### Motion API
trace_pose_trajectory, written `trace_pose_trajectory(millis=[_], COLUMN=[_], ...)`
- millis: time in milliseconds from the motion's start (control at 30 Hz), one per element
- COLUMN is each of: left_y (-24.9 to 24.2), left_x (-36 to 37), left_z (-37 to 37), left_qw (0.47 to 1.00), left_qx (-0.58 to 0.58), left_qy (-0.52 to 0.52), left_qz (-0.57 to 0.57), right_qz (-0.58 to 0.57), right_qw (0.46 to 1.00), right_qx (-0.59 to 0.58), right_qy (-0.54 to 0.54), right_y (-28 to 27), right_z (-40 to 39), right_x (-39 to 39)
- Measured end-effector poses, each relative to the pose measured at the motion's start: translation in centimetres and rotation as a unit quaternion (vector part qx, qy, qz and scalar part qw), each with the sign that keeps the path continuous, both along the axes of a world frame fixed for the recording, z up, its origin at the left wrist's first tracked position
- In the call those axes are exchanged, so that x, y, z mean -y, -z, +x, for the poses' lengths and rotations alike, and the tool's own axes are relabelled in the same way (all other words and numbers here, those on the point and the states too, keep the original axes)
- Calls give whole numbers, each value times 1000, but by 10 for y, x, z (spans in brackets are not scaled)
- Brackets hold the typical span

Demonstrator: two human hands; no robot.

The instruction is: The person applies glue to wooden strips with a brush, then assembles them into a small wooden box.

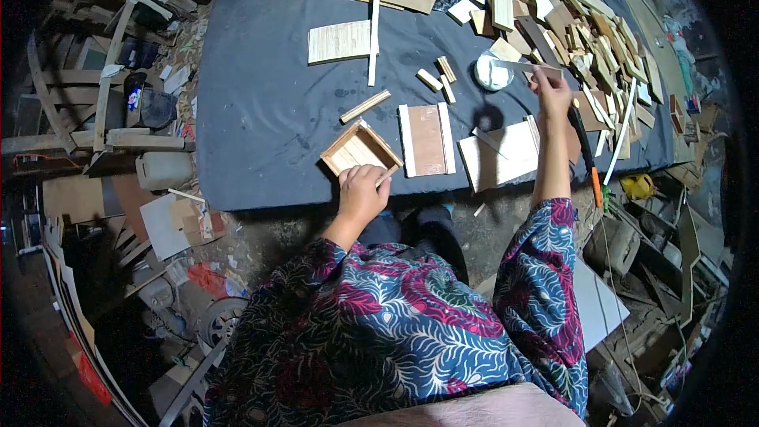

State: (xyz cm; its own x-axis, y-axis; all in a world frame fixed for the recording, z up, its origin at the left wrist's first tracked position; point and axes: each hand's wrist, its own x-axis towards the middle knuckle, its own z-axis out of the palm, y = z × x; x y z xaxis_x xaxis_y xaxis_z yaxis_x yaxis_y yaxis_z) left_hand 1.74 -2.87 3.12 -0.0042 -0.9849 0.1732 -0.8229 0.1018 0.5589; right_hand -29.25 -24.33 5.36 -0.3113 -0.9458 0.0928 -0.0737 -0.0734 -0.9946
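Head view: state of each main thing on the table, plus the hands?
Box: upright, open-topped
Left hand: gripping the box's near rim
Right hand: closed on the strip
Strip: held, far end over the tub
Tub: open, white contents showing
Brown panel: flat, pale slat along each long side
Scraps: heaped, loose
Cloth: spread, wrinkled

Wooden box [348,155], open-topped; flat strip [523,68], tip at white tub [492,79].
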Motion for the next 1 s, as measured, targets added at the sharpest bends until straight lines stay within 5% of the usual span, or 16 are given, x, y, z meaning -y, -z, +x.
trace_pose_trajectory(millis=[100,200,300,433,467,633,700,1000], left_y=[2,5,5,1,1,5,6,2], left_x=[1,1,1,2,1,0,0,2], left_z=[2,4,3,4,5,6,6,10], left_qw=[1000,999,999,999,999,999,999,999], left_qx=[-10,-7,-22,-8,-7,-3,-6,-29], left_qy=[13,22,28,29,26,26,21,2], left_qz=[-10,-22,-35,-27,-25,-28,-26,20], right_qz=[-12,-78,-144,-44,-70,-14,-51,-65], right_qw=[988,980,911,967,986,933,954,994], right_qx=[-151,-180,-386,-224,23,311,287,-1], right_qy=[32,27,30,113,147,183,75,-88], right_y=[28,13,6,35,35,24,25,-17], right_z=[12,25,27,3,4,-7,-8,73], right_x=[-8,-26,-35,-29,-34,-81,-112,-230])
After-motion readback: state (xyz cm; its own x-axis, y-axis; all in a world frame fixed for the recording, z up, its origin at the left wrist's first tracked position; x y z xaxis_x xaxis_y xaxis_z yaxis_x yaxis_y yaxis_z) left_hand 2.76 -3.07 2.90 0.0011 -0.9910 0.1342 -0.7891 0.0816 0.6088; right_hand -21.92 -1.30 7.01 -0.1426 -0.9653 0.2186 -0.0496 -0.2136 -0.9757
